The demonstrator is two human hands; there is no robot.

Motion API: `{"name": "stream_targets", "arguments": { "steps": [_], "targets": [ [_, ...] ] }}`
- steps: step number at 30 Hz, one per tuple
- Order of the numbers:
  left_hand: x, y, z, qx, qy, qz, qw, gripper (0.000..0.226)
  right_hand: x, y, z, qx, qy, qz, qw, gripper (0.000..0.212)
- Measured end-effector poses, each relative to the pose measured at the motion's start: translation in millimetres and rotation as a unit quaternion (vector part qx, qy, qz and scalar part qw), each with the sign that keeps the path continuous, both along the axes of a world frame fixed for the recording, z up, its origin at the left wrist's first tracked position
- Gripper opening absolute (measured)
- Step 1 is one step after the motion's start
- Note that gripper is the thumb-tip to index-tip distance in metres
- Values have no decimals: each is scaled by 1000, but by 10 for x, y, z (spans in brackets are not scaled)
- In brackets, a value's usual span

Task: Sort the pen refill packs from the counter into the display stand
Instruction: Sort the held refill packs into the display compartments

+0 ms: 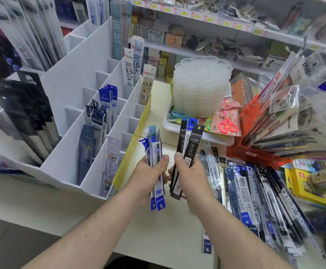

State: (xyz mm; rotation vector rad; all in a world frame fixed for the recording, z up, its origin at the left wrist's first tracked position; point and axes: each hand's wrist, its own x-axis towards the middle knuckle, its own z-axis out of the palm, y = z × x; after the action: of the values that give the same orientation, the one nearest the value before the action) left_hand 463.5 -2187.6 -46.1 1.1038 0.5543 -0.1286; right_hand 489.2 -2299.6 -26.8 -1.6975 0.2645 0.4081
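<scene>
My left hand (151,172) grips a bundle of blue and white refill packs (154,146) upright above the counter. Right beside it, my right hand (187,171) holds a bundle of black refill packs (192,140), also upright. A heap of loose refill packs (255,195) lies on the cream counter (170,226) to the right of my hands. The white display stand (76,88) with slanted compartments stands to the left; some slots hold blue packs (108,100) and white 0.5 packs (131,68).
A stack of clear scalloped palettes (201,90) sits on a white tray (197,136) behind my hands, with pink scissors (227,124) beside it. An orange rack of hanging packets (294,117) fans out at right. A yellow box (313,183) lies below it. Shelves fill the back.
</scene>
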Motion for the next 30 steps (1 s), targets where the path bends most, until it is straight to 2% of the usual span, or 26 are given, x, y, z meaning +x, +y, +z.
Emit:
{"name": "stream_targets", "arguments": {
  "steps": [3, 6, 9, 12, 14, 16, 19, 24, 27, 30],
  "targets": [
    [-26, -49, 124, -42, -7, -17, 999, 32, -38, 51, 101, -53, -36, -2, 998, 22],
    [-31, -109, 132, -29, -20, -53, 998, 49, -114, 141, 102, -88, -29, 16, 996, 44],
    [-60, -129, 183, -33, -17, -76, 996, 61, -179, 244, 55, -36, 26, 7, 999, 86],
    [-92, -94, 225, -62, -20, -85, 994, 55, -202, 211, -126, 37, 61, 6, 997, 104],
    [-106, -70, 248, -69, -22, -77, 994, 50, -249, 156, -73, 65, 59, 26, 996, 104],
    [-117, -43, 286, -76, -28, -66, 995, 42, -328, 142, 213, 70, 55, 66, 994, 92],
    [-145, 57, 379, -59, -43, -45, 996, 22, -298, 5, 563, 107, 48, 139, 983, 46],
    [-176, 246, 507, -77, -77, -58, 992, 31, -101, -192, 684, 6, -51, 125, 991, 17],
    [-196, 270, 553, -93, -95, -60, 989, 26, -90, -151, 712, -42, -143, 116, 982, 11],
    [-220, 265, 540, -106, -104, -59, 987, 34, -140, -86, 746, -51, -206, 139, 967, 19]
  ]
}}
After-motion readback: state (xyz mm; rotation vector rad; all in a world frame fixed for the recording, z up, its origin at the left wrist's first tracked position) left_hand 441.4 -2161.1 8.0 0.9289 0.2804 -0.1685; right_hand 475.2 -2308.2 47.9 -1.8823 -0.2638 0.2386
